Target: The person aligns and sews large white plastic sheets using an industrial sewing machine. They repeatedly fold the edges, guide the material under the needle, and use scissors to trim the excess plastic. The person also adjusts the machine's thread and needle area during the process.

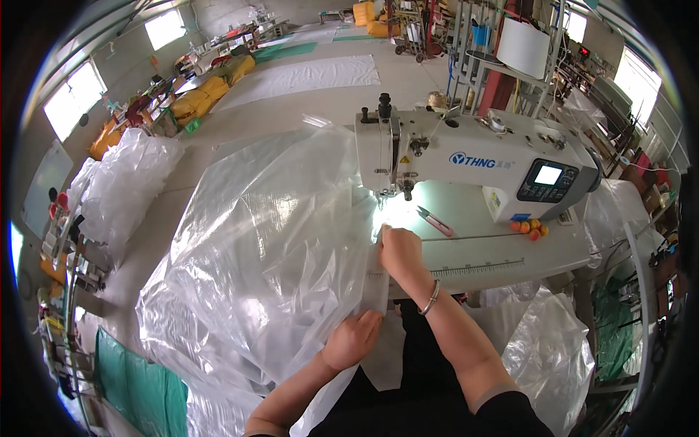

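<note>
A large sheet of clear plastic [262, 240] lies crumpled over the left part of the sewing table and hangs down toward my lap. My left hand [353, 339] is closed on its edge near the table's front. Farther up the same edge, my right hand [400, 251], with a bracelet at the wrist, pinches the plastic just in front of the needle. The white sewing machine [466, 153] stands over the work, its lamp lighting the needle area brightly; glare hides the needle tip. Thread snips [435, 221] with pink handles rest on the table right of the needle.
Several small orange fruits [530, 229] sit by the machine's base, below its control panel [547, 179]. A ruler scale [473, 269] runs along the table front. More clear plastic [546, 331] hangs at the right. A thread cone [523, 47] stands behind the machine; bundled plastic [131, 189] lies left.
</note>
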`<state>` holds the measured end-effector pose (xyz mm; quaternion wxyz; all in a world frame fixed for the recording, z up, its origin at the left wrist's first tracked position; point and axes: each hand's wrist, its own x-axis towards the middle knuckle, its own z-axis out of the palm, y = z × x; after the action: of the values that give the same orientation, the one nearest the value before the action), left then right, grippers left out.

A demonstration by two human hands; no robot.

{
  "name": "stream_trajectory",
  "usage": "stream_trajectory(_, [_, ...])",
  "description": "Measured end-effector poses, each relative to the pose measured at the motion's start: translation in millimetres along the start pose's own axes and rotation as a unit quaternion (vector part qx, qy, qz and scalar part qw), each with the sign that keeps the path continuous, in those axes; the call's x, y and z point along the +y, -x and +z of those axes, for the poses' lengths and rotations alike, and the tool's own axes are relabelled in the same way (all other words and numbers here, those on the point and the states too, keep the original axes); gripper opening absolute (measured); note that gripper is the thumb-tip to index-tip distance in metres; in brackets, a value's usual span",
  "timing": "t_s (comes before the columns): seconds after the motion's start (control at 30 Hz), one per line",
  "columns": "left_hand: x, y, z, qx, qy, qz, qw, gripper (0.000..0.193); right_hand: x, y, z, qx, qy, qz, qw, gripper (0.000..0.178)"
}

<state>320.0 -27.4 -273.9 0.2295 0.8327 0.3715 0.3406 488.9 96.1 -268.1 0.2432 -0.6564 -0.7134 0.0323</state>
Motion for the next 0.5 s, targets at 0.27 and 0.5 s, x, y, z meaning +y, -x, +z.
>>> stream_trajectory(0.27, [-12,-42,3,0.029,0.07,-0.041,0.996,0.004,3,-7,0,-0.001,-0.026,-0.003,1.0,0.008])
stream_trajectory(0.5, [-7,-73,21,0.06,0.077,-0.099,0.99,0.007,21,-35,6,0.011,-0.045,-0.012,0.999,0.02])
